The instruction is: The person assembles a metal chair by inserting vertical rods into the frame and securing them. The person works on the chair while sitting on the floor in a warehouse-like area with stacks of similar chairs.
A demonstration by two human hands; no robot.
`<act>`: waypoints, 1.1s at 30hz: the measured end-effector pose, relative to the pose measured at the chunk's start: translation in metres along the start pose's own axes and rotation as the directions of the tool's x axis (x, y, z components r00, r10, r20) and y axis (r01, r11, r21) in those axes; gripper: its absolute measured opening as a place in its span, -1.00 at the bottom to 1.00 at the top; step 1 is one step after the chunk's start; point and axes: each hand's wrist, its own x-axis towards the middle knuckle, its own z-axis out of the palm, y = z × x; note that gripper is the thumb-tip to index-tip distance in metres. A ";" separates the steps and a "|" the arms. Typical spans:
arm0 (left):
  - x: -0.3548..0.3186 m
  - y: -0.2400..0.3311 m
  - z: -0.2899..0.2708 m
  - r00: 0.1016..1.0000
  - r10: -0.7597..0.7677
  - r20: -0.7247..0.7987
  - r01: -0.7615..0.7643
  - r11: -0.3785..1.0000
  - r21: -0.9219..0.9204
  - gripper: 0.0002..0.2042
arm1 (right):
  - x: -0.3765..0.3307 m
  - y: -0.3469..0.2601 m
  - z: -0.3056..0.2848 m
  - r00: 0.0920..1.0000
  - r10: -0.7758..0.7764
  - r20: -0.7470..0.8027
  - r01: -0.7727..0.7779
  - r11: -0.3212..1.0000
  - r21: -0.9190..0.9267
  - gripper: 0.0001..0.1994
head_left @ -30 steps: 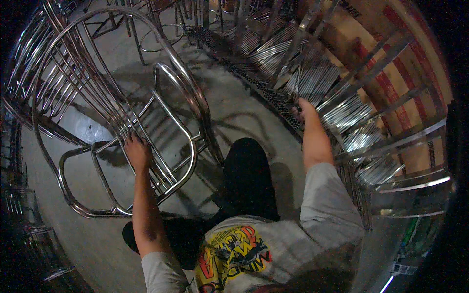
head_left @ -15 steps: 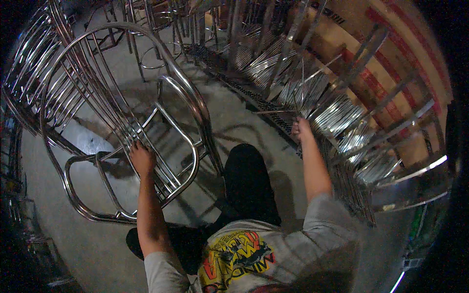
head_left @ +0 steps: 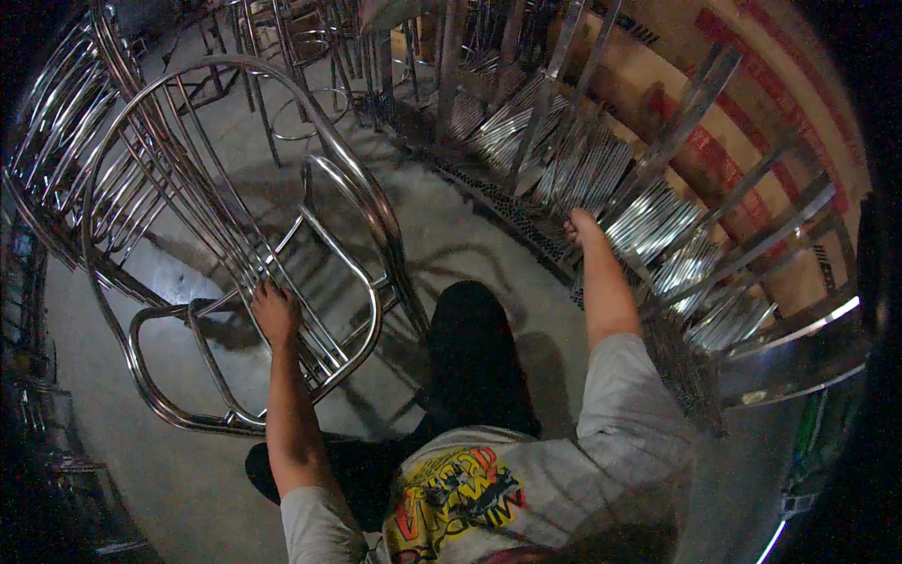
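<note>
A shiny metal chair frame (head_left: 378, 305) of bent tubes, with long thin bars down its middle, stands tilted at my left. My left hand (head_left: 275, 313) is on those middle bars, its fingers curled over them. My right hand (head_left: 584, 228) is closed in a fist at the edge of a rack. Whatever is in its fingers, if anything, is hidden. Right beside it lie bundles of thin metal rods (head_left: 650, 222), stacked between the rack's upright bars (head_left: 681, 113).
More curved chrome frames (head_left: 70, 122) crowd the far left. Metal stands (head_left: 324, 108) are at the back. Cardboard boxes (head_left: 752, 202) with red stripes line the right behind the rack. Dark tube ends (head_left: 507, 221) run along the rack's near edge, above a concrete floor (head_left: 554, 376).
The thin rods that stuck out from my right hand no longer show, and that hand has shifted slightly. The chair frame has tipped a little, with my left hand staying on its bars.
</note>
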 end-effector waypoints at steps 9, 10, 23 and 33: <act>0.004 0.006 -0.005 0.998 -0.033 0.048 0.031 0.998 0.059 -0.55 | -0.037 -0.036 0.069 0.976 0.125 0.178 -0.190 0.886 0.422 -0.52; 0.004 0.005 -0.004 0.999 -0.016 0.032 0.014 0.998 0.067 -0.55 | -0.043 -0.036 0.079 0.996 0.071 0.061 -0.088 0.939 0.333 -0.47; 0.005 -0.004 0.010 0.997 0.008 -0.077 -0.007 1.000 0.018 -0.57 | -0.086 -0.043 0.087 0.859 -0.378 0.345 0.506 0.727 -0.463 -0.22; -0.001 -0.001 0.004 0.994 0.011 -0.108 -0.018 0.998 -0.066 -0.52 | -0.137 -0.039 0.084 0.637 -0.766 -0.091 0.377 0.412 -0.829 -0.46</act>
